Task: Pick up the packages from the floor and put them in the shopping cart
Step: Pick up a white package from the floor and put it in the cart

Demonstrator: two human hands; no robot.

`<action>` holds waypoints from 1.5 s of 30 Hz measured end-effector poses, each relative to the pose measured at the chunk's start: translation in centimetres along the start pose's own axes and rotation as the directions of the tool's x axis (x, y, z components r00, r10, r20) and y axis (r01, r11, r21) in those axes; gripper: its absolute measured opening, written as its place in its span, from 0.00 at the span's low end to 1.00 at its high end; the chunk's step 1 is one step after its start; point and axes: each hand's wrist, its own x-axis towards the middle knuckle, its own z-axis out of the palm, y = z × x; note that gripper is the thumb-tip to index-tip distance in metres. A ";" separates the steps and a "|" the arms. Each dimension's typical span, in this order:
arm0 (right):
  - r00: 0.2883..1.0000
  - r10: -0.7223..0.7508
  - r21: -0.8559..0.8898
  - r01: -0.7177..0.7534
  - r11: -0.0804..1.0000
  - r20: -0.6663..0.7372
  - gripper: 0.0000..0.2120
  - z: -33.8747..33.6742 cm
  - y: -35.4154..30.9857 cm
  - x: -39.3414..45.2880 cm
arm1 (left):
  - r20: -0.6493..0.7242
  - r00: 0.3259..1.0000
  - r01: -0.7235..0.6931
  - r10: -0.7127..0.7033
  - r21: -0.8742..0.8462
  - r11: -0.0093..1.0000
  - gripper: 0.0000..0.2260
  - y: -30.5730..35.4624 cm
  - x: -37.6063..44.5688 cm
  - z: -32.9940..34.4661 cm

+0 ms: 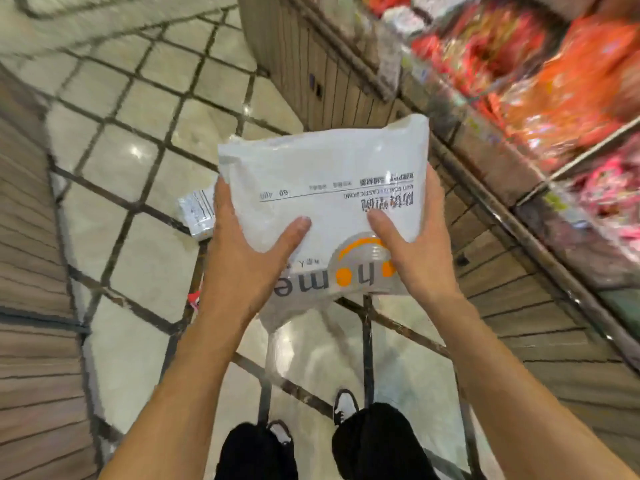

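White package is held off the floor, gripped at both sides by left hand and right hand, thumbs on top; carry step judged underway, cart drop needed next; cart not seen; second package left on floor, half hidden; shelves blurred

The glossy beige tiled floor with dark grout lines carries a small silvery-white plastic-wrapped package beside the left wooden edging.
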 end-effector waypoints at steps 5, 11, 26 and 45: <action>0.956 -0.135 -0.088 0.116 0.989 -0.259 0.43 -9.2 -15.4 -1.3 | 0.083 0.969 -0.224 0.234 -0.113 0.968 0.45 16.6 -1.5 -4.6; 0.782 -0.369 -0.322 0.228 0.919 -0.502 0.40 -18.0 -30.3 -9.0 | 0.133 0.806 -0.507 0.577 -0.349 0.788 0.47 29.5 -5.7 -7.8; 0.362 -0.372 -0.439 -0.123 0.890 -0.855 0.42 -28.2 -41.5 -41.4 | 0.437 0.364 -0.472 0.823 -0.675 0.567 0.50 40.8 -31.5 -7.2; -0.076 -0.242 -0.186 -0.437 0.880 -0.967 0.40 -40.5 -42.0 -89.0 | 0.641 -0.102 -0.205 0.761 -0.762 0.614 0.40 39.1 -80.8 -2.8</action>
